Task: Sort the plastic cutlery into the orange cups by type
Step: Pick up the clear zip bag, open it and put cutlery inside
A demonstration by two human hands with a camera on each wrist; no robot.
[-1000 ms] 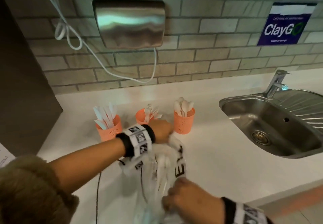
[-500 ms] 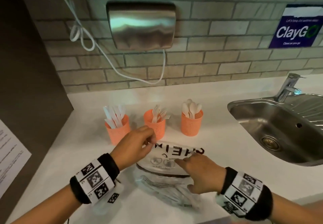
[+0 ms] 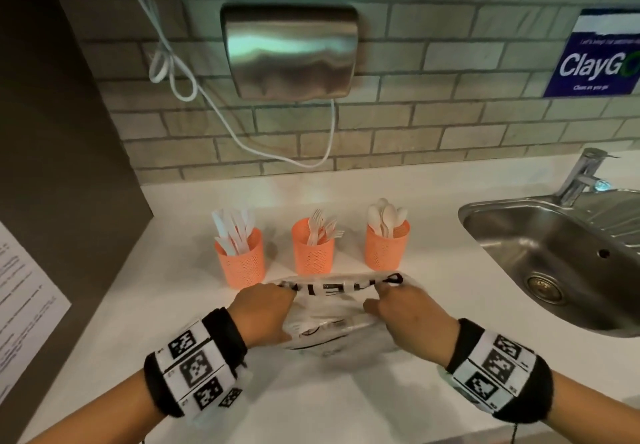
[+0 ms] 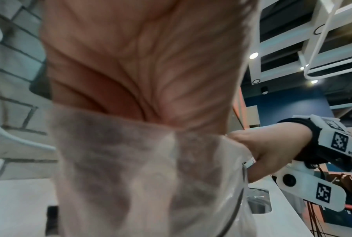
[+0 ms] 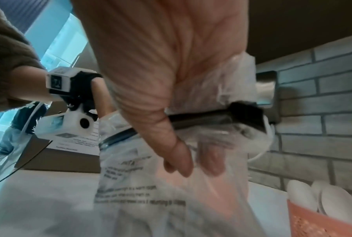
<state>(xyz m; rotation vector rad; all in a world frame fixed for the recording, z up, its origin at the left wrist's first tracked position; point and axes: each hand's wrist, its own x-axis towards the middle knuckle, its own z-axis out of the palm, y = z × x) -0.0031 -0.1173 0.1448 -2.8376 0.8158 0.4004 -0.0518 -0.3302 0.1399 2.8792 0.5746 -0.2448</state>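
Both hands pinch a crinkled clear plastic bag.

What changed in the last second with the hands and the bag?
The clear plastic bag, bunched and upright a second ago, now lies flat on the counter. The left hand came back from near the middle orange cup and grips the bag's left end; the right hand moved up from the bag's near end and pinches its right end. The three cups and their sorted cutlery stayed put.
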